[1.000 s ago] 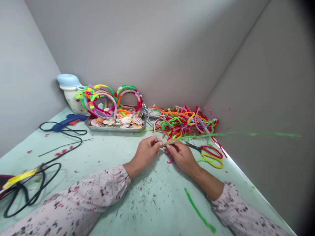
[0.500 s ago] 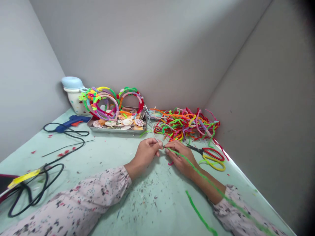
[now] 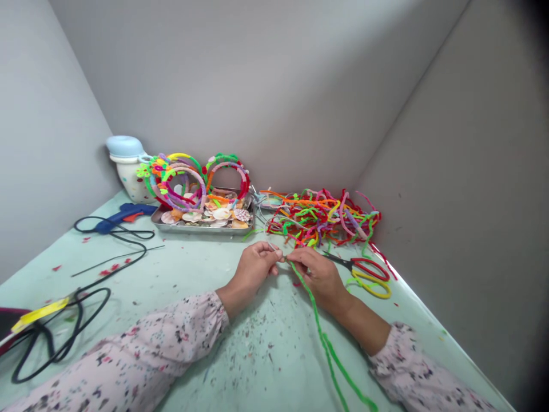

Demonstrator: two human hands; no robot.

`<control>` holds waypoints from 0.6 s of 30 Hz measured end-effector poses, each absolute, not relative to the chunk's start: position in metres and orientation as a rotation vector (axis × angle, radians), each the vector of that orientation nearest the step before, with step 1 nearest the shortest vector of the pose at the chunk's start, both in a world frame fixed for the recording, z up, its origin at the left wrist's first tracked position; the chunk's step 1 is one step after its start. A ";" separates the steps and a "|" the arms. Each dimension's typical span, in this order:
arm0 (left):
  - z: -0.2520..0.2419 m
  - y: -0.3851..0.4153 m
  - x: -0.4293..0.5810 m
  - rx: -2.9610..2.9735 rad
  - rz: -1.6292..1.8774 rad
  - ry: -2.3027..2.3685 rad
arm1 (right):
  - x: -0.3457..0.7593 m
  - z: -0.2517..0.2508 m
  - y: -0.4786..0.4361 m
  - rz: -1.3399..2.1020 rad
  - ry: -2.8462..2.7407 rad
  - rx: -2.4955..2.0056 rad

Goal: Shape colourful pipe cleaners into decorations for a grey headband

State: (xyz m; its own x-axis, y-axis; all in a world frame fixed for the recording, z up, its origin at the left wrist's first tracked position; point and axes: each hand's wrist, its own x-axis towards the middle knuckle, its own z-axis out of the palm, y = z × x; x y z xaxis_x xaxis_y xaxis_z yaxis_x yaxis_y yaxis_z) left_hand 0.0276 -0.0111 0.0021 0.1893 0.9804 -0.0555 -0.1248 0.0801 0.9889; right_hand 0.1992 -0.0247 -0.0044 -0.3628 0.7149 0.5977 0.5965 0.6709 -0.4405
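My left hand (image 3: pixel 252 272) pinches a thin pale headband hoop (image 3: pixel 271 246), whose arc rises in front of the pipe cleaner pile. Close beside it, my right hand (image 3: pixel 322 280) has thumb and fingers closed on the end of a long green pipe cleaner (image 3: pixel 315 312) where it meets the hoop. The fingertips hide the exact joint. From there the pipe cleaner hangs down towards me. A second green piece (image 3: pixel 349 377) lies on the table, near the hanging strand. Scissors (image 3: pixel 364 273) with red and yellow handles rest just right of my right hand.
A metal tray (image 3: pixel 201 229) of shells holds several finished headbands (image 3: pixel 227 163). Mixed pipe cleaners (image 3: pixel 326 214) are heaped at the back right. On the left are a blue glue gun (image 3: pixel 122 217), its black cord (image 3: pixel 107 280) and a white pot (image 3: pixel 131 177) with a blue lid.
The green pipe cleaner has swung from across my right forearm to hang down between my arms. The hoop has turned slightly; both hands stay nearly in place.
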 end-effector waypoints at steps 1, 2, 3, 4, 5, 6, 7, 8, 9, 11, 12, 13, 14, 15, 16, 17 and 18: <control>0.002 -0.010 0.028 1.152 1.078 1.007 | 0.200 -0.005 -0.024 0.182 -2.074 -1.009; 0.001 -0.010 0.029 1.161 1.076 1.001 | 0.200 -0.007 -0.023 0.179 -2.067 -1.003; 0.001 -0.009 0.029 1.176 1.078 0.991 | 0.201 -0.008 -0.022 0.177 -2.053 -0.994; 0.001 -0.009 0.030 1.199 1.083 0.980 | 0.202 -0.008 -0.021 0.177 -2.034 -0.988; 0.000 -0.009 0.030 1.231 1.091 0.975 | 0.202 -0.009 -0.021 0.180 -2.010 -0.988; 0.000 -0.009 0.030 1.274 1.107 0.985 | 0.202 -0.009 -0.020 0.185 -1.980 -0.996; 0.000 -0.010 0.030 1.329 1.133 1.012 | 0.203 -0.009 -0.020 0.191 -1.948 -1.009; 0.001 -0.011 0.029 1.394 1.174 1.058 | 0.203 -0.008 -0.020 0.200 -1.914 -1.025; 0.002 -0.013 0.028 1.466 1.232 1.119 | 0.203 -0.008 -0.020 0.209 -1.886 -1.037; 0.004 -0.017 0.026 1.644 1.367 1.246 | 0.203 -0.007 -0.021 0.225 -1.848 -1.046; 0.005 -0.019 0.026 1.752 1.421 1.270 | 0.203 -0.007 -0.021 0.229 -1.842 -1.042; 0.006 -0.020 0.025 1.873 1.439 1.250 | 0.203 -0.008 -0.021 0.231 -1.846 -1.031; 0.007 -0.021 0.025 1.987 1.446 1.211 | 0.204 -0.008 -0.021 0.231 -1.852 -1.014; 0.007 -0.022 0.025 2.093 1.432 1.161 | 0.204 -0.008 -0.021 0.231 -1.862 -0.996; 0.007 -0.022 0.025 2.183 1.406 1.109 | 0.203 -0.008 -0.021 0.231 -1.874 -0.979; 0.007 -0.022 0.025 2.255 1.376 1.067 | 0.203 -0.007 -0.021 0.231 -1.883 -0.963; 0.005 -0.021 0.025 2.308 1.347 1.037 | 0.203 -0.007 -0.022 0.229 -1.891 -0.950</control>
